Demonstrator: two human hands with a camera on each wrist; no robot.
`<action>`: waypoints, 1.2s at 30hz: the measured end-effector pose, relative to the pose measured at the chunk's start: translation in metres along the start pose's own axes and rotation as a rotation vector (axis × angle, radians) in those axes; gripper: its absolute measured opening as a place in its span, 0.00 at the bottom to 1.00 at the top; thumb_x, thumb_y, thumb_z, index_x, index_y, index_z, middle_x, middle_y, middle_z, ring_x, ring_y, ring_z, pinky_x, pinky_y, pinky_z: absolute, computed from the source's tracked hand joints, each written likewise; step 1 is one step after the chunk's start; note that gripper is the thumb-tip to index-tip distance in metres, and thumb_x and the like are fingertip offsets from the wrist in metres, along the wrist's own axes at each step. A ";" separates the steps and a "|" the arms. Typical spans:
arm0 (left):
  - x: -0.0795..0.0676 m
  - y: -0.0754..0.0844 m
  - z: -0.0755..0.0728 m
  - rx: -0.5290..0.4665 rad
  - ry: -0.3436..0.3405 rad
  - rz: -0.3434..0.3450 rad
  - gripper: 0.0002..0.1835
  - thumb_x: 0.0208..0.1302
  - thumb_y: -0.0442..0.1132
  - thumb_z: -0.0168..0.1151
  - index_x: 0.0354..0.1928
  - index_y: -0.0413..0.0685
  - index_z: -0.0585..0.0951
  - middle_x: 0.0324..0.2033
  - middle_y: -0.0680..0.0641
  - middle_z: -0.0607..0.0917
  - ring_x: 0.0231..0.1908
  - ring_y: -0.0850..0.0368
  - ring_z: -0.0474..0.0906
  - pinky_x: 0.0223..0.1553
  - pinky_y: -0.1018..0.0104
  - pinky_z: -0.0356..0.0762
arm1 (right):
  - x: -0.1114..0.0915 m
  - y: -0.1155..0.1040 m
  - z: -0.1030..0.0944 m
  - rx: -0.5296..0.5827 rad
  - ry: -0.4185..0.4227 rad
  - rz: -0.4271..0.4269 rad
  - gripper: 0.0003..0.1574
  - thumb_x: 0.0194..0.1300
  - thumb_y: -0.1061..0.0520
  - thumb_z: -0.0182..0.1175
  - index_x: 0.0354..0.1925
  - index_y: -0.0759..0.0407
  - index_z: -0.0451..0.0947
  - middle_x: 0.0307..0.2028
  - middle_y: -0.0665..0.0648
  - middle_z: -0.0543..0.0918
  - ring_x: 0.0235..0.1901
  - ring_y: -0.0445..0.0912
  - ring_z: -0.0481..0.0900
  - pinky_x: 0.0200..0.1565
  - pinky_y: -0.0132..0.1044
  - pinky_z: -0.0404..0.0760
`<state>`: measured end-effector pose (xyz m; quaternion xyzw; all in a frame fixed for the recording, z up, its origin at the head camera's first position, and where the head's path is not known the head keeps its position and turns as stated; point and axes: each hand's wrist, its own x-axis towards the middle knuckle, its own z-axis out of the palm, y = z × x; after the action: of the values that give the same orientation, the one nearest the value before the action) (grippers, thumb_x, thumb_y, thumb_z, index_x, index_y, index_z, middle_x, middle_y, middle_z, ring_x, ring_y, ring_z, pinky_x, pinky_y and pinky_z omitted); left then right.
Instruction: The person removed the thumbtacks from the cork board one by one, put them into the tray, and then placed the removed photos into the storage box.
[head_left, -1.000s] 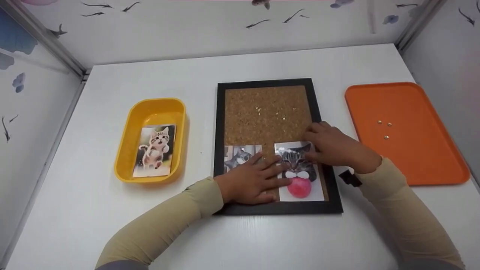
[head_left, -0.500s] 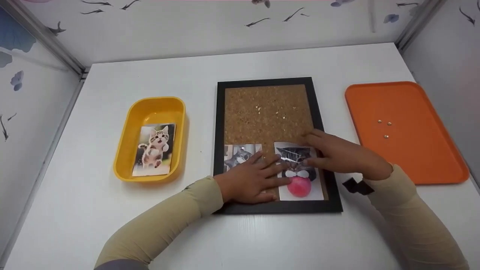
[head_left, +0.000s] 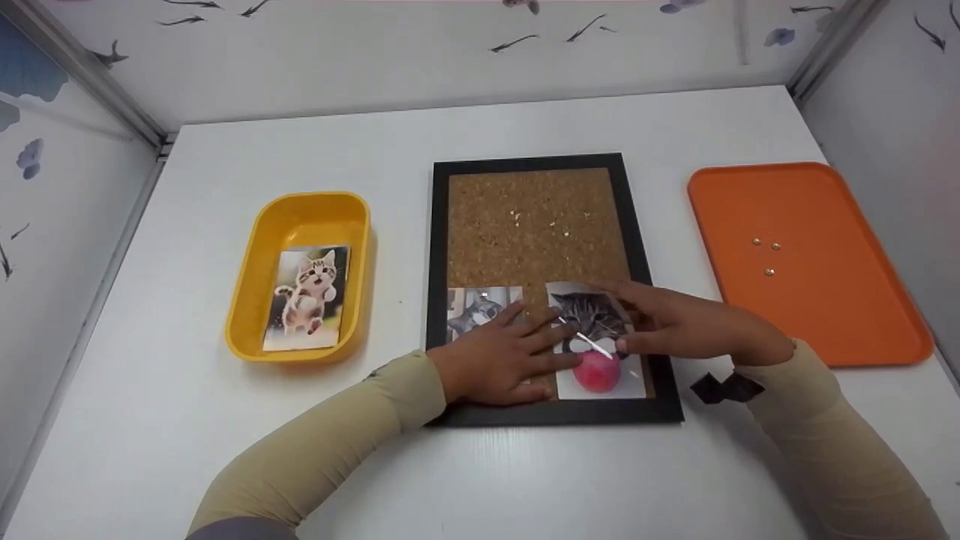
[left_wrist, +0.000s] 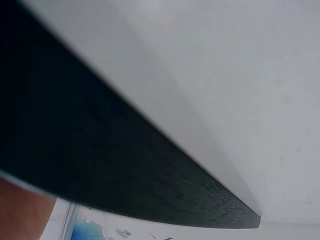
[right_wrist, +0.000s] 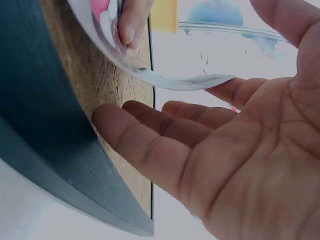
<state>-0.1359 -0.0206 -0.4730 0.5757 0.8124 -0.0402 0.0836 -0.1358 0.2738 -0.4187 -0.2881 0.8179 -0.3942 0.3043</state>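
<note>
Head view: a white surface (head_left: pixel 517 480) meets pale, fish-printed walls (head_left: pixel 390 64). At the near right of the black-framed corkboard (head_left: pixel 536 214) lies a glossy photo (head_left: pixel 598 326) of a striped cat above a pink ball, its right side bent upward. My left hand (head_left: pixel 499 361) rests flat, fingers spread, over its left edge; my right hand (head_left: pixel 682 324), fingers loosely extended, touches the raised edge.

Even light reaches the tabletop's (head_left: pixel 397 247) far corners; glare streaks one photo (head_left: pixel 598 371); the left wrist view is dim, perhaps blurred.
</note>
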 end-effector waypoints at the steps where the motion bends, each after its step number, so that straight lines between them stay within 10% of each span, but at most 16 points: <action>1: 0.000 0.000 0.000 0.000 0.001 0.002 0.33 0.74 0.67 0.21 0.79 0.73 0.45 0.79 0.54 0.41 0.77 0.51 0.30 0.73 0.42 0.33 | -0.001 0.001 0.000 0.029 -0.013 -0.003 0.45 0.72 0.54 0.59 0.78 0.44 0.48 0.57 0.59 0.70 0.52 0.53 0.72 0.48 0.40 0.80; 9: 0.001 0.000 0.001 0.025 0.009 0.007 0.33 0.74 0.67 0.21 0.79 0.72 0.46 0.79 0.54 0.40 0.77 0.50 0.30 0.73 0.42 0.35 | -0.005 0.006 0.003 0.265 -0.058 -0.037 0.50 0.75 0.60 0.53 0.80 0.46 0.33 0.76 0.63 0.46 0.68 0.62 0.59 0.62 0.34 0.69; 21: 0.000 0.000 0.001 0.024 0.011 0.005 0.34 0.74 0.67 0.20 0.79 0.73 0.45 0.79 0.55 0.40 0.77 0.50 0.32 0.73 0.42 0.35 | -0.004 0.011 0.005 0.455 0.031 0.024 0.49 0.79 0.54 0.43 0.77 0.44 0.19 0.76 0.68 0.41 0.64 0.67 0.66 0.49 0.53 0.82; 36: 0.000 0.000 0.001 0.013 0.008 0.011 0.33 0.74 0.67 0.21 0.79 0.73 0.43 0.79 0.55 0.39 0.77 0.50 0.31 0.73 0.43 0.34 | 0.011 0.016 0.017 0.702 0.124 0.207 0.37 0.76 0.58 0.47 0.75 0.54 0.43 0.60 0.68 0.71 0.51 0.54 0.78 0.46 0.50 0.83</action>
<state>-0.1361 -0.0208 -0.4739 0.5809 0.8092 -0.0429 0.0768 -0.1342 0.2658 -0.4433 -0.0574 0.6746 -0.6346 0.3726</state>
